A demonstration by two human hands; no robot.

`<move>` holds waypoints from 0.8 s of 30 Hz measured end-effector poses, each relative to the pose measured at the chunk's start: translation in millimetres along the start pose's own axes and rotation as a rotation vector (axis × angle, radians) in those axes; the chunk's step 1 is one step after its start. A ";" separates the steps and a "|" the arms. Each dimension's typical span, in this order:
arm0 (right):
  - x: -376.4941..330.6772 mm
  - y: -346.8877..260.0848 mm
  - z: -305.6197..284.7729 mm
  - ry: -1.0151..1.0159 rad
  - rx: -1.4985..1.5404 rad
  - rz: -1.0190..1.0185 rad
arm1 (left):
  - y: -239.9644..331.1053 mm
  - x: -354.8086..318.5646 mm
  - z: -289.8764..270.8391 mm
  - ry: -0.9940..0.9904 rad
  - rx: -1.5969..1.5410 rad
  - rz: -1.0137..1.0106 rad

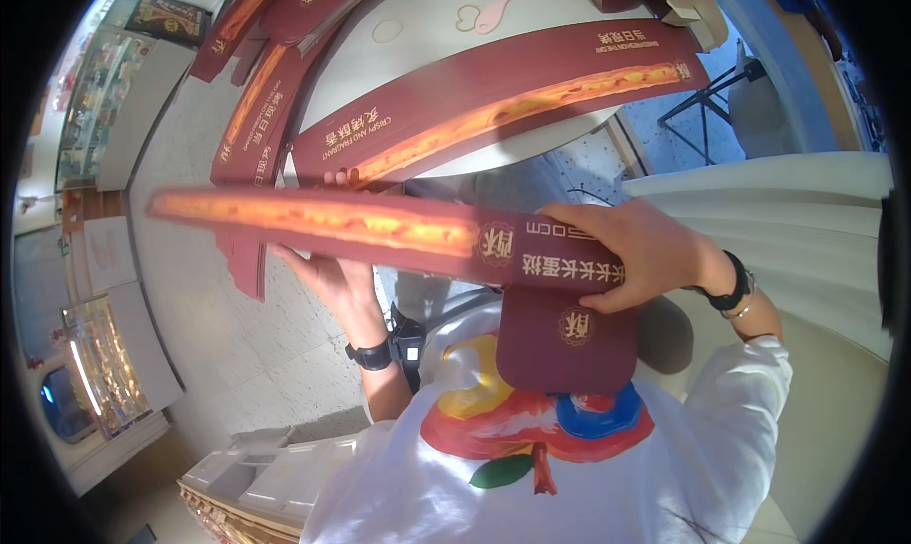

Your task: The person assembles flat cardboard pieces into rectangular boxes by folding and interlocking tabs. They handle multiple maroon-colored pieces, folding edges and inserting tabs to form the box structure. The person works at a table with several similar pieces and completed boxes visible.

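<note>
Across my body I hold a long, narrow maroon carton [399,235] printed with a long golden pastry. My right hand [660,250] grips its right end, thumb on the near side and fingers on the far side. From that end a rounded maroon flap [567,354] hangs down in front of my shirt. Under the carton's left half is my left hand [337,283], its fingertips showing past the far edge; the carton hides its palm. Just beyond, a wider maroon carton sheet [455,121] with the same pastry print lies on the white table [356,79].
More maroon cartons [251,117] lie overlapping at the table's left side. A pink hairbrush [493,10] and a thin heart-shaped loop [466,18] rest at the far side. To the right are a pale sofa [759,202] and a dark metal stand [707,112]. White boxes [294,473] stand at lower left.
</note>
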State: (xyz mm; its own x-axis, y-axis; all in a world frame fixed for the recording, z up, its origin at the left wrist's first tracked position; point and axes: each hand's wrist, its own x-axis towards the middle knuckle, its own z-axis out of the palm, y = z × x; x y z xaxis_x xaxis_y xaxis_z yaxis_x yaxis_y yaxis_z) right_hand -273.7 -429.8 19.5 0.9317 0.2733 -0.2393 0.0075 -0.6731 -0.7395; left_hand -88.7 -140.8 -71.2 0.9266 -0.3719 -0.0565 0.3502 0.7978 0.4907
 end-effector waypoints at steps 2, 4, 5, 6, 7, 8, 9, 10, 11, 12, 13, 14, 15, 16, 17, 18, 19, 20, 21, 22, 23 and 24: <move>-2.6 -4.8 -7.5 0.031 -0.080 0.020 | -2.7 -2.7 -1.1 0.217 0.113 0.228; -5.1 2.2 -12.5 0.230 -0.126 -0.082 | 1.3 -10.3 2.8 0.256 0.021 0.298; -8.2 16.2 -18.4 0.412 -0.139 -0.196 | 7.5 -14.2 3.2 0.220 -0.010 0.330; -12.0 28.6 -20.0 0.593 -0.151 -0.312 | 14.7 -18.0 6.3 0.168 -0.035 0.362; -10.0 33.5 -8.4 0.701 0.081 -0.278 | 23.0 -19.4 2.6 0.012 -0.158 0.293; -5.6 34.4 1.8 0.817 0.325 -0.274 | 31.1 -22.0 1.4 -0.141 -0.274 0.229; 2.8 31.0 15.0 0.871 0.717 -0.270 | 33.5 -23.3 1.0 -0.176 -0.286 0.257; 11.5 23.1 21.9 0.900 1.115 -0.261 | 35.1 -25.6 4.0 -0.213 -0.297 0.288; 15.3 16.3 20.2 0.888 1.107 -0.177 | 35.5 -26.6 7.2 -0.226 -0.327 0.326; 21.7 8.3 17.2 0.911 1.126 -0.188 | 30.3 -27.3 11.2 -0.160 -0.108 0.470; 27.7 0.0 14.7 0.935 1.145 -0.195 | 24.2 -28.6 19.9 -0.053 0.133 0.606; 32.0 -4.5 12.7 0.957 1.164 -0.203 | 18.3 -28.8 29.1 0.080 0.350 0.721; 35.1 -5.1 11.5 0.949 1.111 -0.238 | 27.8 -32.0 30.8 -0.096 -0.068 0.528; 38.0 -5.6 10.2 0.940 1.056 -0.269 | 30.9 -32.2 31.5 -0.117 -0.132 0.496; 40.2 -6.4 8.6 0.930 1.002 -0.300 | 33.6 -31.7 32.4 -0.138 -0.198 0.463; 40.1 -8.0 5.6 0.924 0.974 -0.298 | 36.4 -31.2 33.5 -0.157 -0.263 0.428; 39.1 -9.9 2.4 0.917 0.945 -0.297 | 32.4 -30.7 40.3 0.015 -0.075 0.555; 39.0 -12.2 0.0 0.910 0.917 -0.297 | 31.0 -31.4 40.3 0.023 -0.110 0.564; 39.8 -15.1 -0.7 0.904 0.918 -0.296 | 29.6 -32.8 40.1 0.033 -0.144 0.575; 39.3 -18.4 -0.9 0.899 0.920 -0.294 | 28.8 -36.3 35.0 -0.126 -0.395 0.462; 39.1 -21.1 -0.4 0.895 0.923 -0.291 | 29.0 -36.2 32.0 -0.238 -0.435 0.413; 39.6 -24.1 1.1 0.918 0.940 -0.291 | 29.5 -35.8 30.6 -0.345 -0.469 0.356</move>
State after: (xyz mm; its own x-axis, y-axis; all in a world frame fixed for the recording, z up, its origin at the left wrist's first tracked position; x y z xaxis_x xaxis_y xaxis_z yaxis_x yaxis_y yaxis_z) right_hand -237.4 -402.0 27.2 0.8466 -0.4801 0.2298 0.3396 0.1547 -0.9278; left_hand -115.7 -118.5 -28.2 0.9266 -0.1170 0.3573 0.1270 0.9919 -0.0046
